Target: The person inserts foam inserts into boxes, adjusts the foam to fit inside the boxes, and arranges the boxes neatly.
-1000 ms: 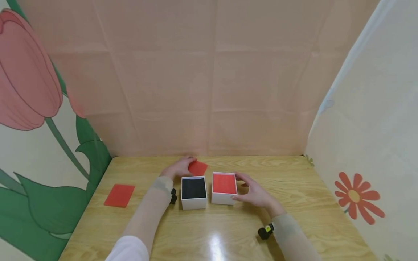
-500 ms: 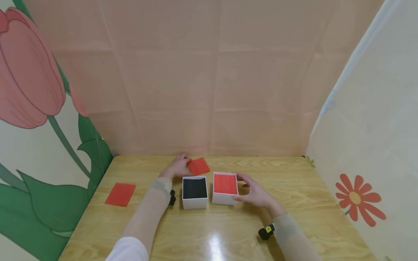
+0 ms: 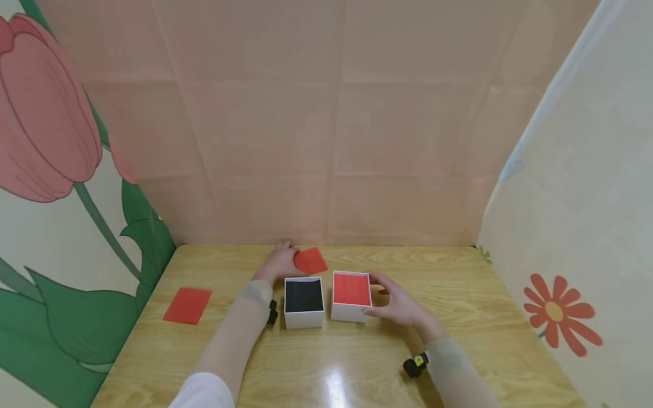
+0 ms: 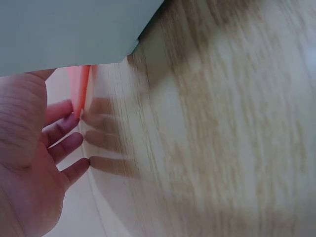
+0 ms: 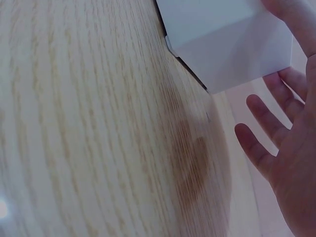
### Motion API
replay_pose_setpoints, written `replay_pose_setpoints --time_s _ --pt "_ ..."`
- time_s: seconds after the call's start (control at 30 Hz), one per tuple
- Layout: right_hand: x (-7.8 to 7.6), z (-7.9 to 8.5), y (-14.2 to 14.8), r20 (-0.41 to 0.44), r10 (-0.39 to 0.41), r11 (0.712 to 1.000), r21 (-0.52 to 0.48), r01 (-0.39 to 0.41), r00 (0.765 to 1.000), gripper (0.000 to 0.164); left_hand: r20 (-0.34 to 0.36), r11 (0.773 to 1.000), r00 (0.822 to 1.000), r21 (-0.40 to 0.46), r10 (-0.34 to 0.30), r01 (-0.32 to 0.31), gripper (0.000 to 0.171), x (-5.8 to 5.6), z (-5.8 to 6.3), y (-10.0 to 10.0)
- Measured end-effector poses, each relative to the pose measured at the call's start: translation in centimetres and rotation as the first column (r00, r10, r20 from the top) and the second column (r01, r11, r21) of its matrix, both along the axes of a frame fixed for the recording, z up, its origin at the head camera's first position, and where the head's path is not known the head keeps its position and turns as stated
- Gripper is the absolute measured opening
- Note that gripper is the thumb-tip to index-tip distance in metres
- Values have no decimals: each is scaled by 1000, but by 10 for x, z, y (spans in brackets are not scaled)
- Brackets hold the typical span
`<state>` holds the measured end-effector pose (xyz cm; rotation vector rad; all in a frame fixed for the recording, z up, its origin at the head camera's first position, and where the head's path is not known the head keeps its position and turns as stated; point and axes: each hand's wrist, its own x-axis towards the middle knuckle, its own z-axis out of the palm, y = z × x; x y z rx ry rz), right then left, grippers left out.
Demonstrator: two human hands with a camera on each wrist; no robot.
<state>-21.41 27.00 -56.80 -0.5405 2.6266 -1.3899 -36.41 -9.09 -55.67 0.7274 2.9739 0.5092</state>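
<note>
Two white square boxes stand side by side on the table. The left box shows a black top face inside its rim; the right box shows a red one. Behind the left box, my left hand holds a thin red square at its left side. In the left wrist view, fingertips touch the edge of that red square, and the box hides the thumb's tip. My right hand grips the right box, thumb at the front and fingers behind; its lower fingers are spread in the right wrist view.
Another red square lies flat at the table's left. The wooden table ends at a pinkish backdrop. Flower-printed sheets stand on both sides. A narrow gap separates the two boxes.
The left hand's fingers have shifted slightly left, uncovering more of the red square behind the box, which has turned a little. The right hand and both boxes stay in place.
</note>
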Motion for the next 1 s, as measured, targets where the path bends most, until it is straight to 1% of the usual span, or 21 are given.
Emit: replay_pose_setpoints --time_s 0.07,0.2,0.27,0.43,0.53,0.67,0.83,0.9,1.0 --pt "-1 0 -1 -3 5 1000 -1 -5 1000 100 10 1000 1000 5 19 -20 84 0 1 0" --pt "-2 0 -2 -7 7 1000 -2 -7 1000 99 58 997 996 30 66 -68 85 2 2 -1" --pt "-2 0 -2 -7 4 1000 2 -4 1000 100 80 996 994 47 78 -82 85 3 3 -1" --pt "-4 -1 -1 -6 5 1000 0 -5 1000 102 100 993 991 69 84 -91 85 4 5 -2" --pt "-4 -2 -1 -27 17 1000 -7 -18 999 101 121 991 989 92 89 -100 87 3 6 -2" --pt "-4 -2 -1 -49 31 999 -13 -32 998 99 150 988 983 98 103 -118 86 2 5 -2" --pt "-4 -3 0 -32 22 1000 -8 -22 999 99 152 984 982 125 108 -127 83 3 6 -3" --pt "-4 -3 0 -24 15 1000 -7 -15 1000 99 147 981 984 150 98 -121 83 5 7 -4" --pt "-4 -2 1 -14 10 1000 -5 -10 1000 100 132 979 988 172 83 -106 84 4 8 -5"
